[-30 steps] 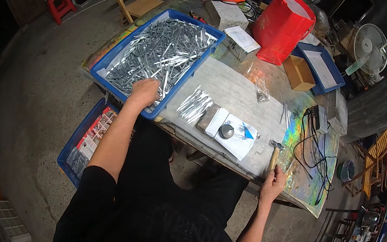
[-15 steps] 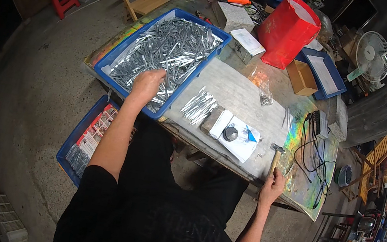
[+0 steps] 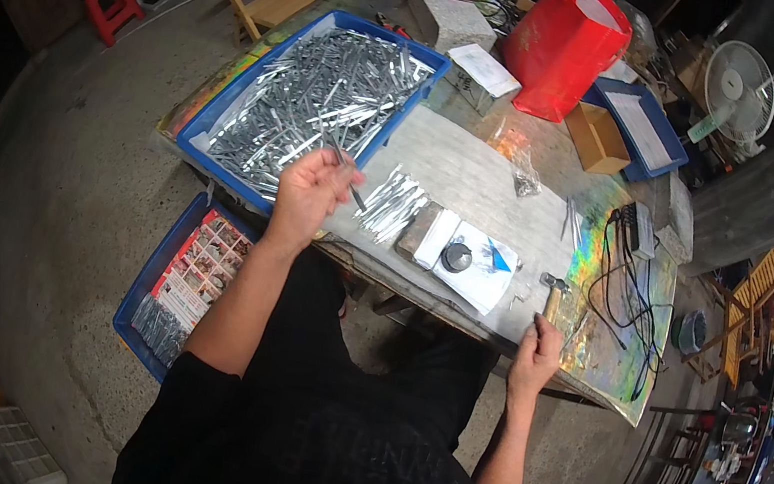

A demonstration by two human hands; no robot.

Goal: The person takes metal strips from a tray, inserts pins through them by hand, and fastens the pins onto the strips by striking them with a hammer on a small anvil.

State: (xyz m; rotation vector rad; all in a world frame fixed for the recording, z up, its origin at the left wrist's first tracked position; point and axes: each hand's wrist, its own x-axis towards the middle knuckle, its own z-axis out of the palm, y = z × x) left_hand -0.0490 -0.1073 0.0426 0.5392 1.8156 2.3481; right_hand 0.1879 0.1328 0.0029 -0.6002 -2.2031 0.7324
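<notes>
My left hand (image 3: 312,192) is raised over the near right rim of a blue tray (image 3: 184,131). Its fingers pinch a thin, dark metal strip (image 3: 357,197) that points down to the right. A heap of similar slim metal strips (image 3: 331,81) fills the tray. Beside it on the table lies a loose row of shiny strips (image 3: 393,206). To their right, a block (image 3: 419,229) adjoins white paper (image 3: 477,282) bearing a round dark metal piece (image 3: 456,257) and a blue triangle (image 3: 502,256). At the table's front edge, my right hand (image 3: 536,355) grips a hammer (image 3: 554,301) by its wooden handle.
A second blue tray (image 3: 148,280) with strips and a printed sheet stands below the table at left. Farther back are a red bag (image 3: 564,52), a cardboard box (image 3: 596,139) and a stone block (image 3: 450,25). Black cables (image 3: 634,312) lie coiled at right.
My left hand has come up out of the heap and rightward, now with a metal strip between its fingers. My right hand keeps hold of the hammer. The whole view has shifted slightly.
</notes>
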